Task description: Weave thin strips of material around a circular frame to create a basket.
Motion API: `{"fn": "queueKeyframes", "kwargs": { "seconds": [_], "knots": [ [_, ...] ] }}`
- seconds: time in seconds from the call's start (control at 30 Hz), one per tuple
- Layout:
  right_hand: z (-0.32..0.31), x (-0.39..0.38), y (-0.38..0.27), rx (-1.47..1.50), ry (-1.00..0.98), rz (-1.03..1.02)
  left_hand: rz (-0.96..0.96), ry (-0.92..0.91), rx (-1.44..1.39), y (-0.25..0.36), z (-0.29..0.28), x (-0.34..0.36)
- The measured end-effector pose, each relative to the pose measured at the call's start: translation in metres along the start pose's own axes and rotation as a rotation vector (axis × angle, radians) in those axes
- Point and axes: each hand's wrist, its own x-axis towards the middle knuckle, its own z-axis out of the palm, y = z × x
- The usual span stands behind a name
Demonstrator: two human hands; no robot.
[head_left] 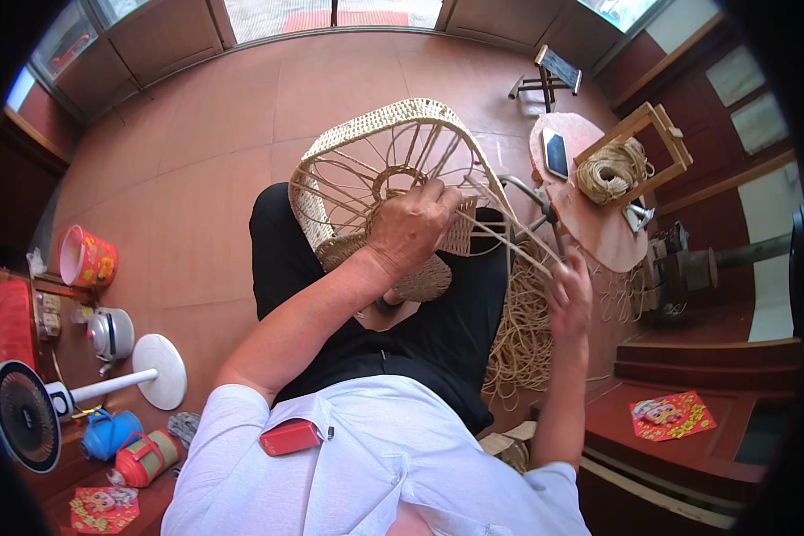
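Observation:
A woven frame (366, 118) of pale cord leans on my lap, its thick plaited rim curving around strands that fan out from a small woven ring (386, 181). My left hand (415, 223) is closed at the inner side of this frame, beside a tightly woven patch (458, 234); its fingertips are partly hidden. Off to the right, my right hand (569, 290) grips cord strands (523, 246), which run taut back to the frame near my left hand. Below the left wrist is a rounded woven piece (422, 280).
Loose cord (520, 344) lies heaped right of my leg. A pinkish low table (607, 237) holds a phone (556, 154) and a wooden frame (679, 147) with a cord coil (612, 170). A folding stool (549, 76) stands beyond. Left are a fan (27, 415), kettle (110, 334) and bucket (87, 256).

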Motion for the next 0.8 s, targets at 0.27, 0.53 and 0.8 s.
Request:
{"fn": "queueKeyframes", "kwargs": {
  "seconds": [0.27,0.53,0.8],
  "knots": [
    [-0.519,-0.185,-0.034,-0.285,1.287,0.248,0.006,0.105,-0.137,-0.014,-0.005,-0.015],
    [-0.317,-0.125,0.1,-0.765,0.625,0.475,-0.114,0.114,-0.38,-0.009,-0.008,-0.005],
    [0.059,-0.02,0.028,-1.216,0.036,-0.56,-0.13,0.126,-0.28,-0.01,-0.018,-0.003]
  ]
}}
